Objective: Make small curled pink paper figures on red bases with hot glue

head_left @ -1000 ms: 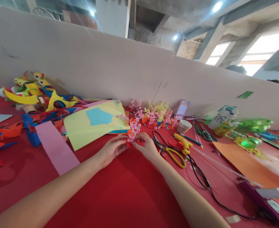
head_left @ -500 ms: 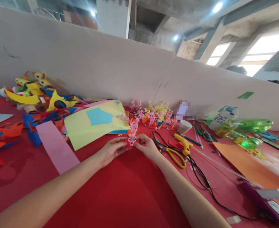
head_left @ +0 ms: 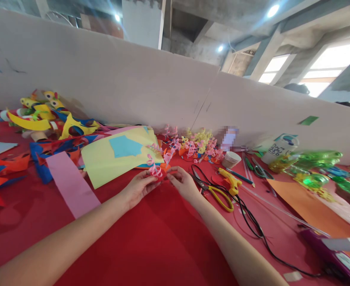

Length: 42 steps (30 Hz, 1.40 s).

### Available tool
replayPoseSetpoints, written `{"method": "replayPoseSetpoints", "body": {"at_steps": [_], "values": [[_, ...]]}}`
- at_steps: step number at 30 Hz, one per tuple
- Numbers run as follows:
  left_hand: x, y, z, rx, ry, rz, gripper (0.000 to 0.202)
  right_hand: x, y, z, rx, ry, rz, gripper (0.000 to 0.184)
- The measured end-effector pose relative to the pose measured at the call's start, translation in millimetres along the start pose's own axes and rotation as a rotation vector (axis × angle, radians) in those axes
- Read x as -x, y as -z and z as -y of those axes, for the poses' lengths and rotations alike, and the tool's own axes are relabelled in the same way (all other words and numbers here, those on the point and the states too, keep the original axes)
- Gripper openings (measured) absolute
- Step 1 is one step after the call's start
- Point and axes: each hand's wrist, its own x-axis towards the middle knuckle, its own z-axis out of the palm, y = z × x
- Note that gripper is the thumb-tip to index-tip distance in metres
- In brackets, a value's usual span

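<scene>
Head view, pink curl [head_left: 154, 170]: looks like a steadying job. Best pinched low at its foot, light pressure, coils unsqueezed so the spiral keeps its spring.
Red piece [head_left: 162, 175]: sits at the curl's foot; can't tell if joined. Keep it steady by the edge; outline hard to split from red table [head_left: 145, 246].
Left hand [head_left: 143, 186]: fingers pinched on the red piece, far as I can see. Curl's bottom loop just past the tips, top tilting left above them.
Right hand [head_left: 181, 182]: thumb and forefinger bunched at the piece's right edge; can't tell gripping or only touching. Curl is left of these tips, apart.
</scene>
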Motion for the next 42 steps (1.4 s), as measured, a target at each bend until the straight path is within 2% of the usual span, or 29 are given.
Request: {"method": "replayPoseSetpoints", "body": {"at_steps": [7,14,21,28,42], "values": [[-1,0.8,2,0.017,0.093,0.023,0.014,0,-1,-3,-0.081,-0.003,0.061,0.02],[-2,1.9,0,0.015,0.068,0.013,0.02,-1,0,-9,-0.06,0.026,0.107,0.018],[4,-4.0,-2,-0.031,0.051,-0.037,0.02,-2,-1,-11,0.015,0.028,0.062,0.022],[2,0.1,3,-0.084,0.032,0.074,0.017,1,-3,-2,0.054,0.036,-0.009,0.026],[1,4.1,5,-0.148,0.021,0.149,0.02,1,-2,2,0.027,0.021,-0.004,0.027]]}}
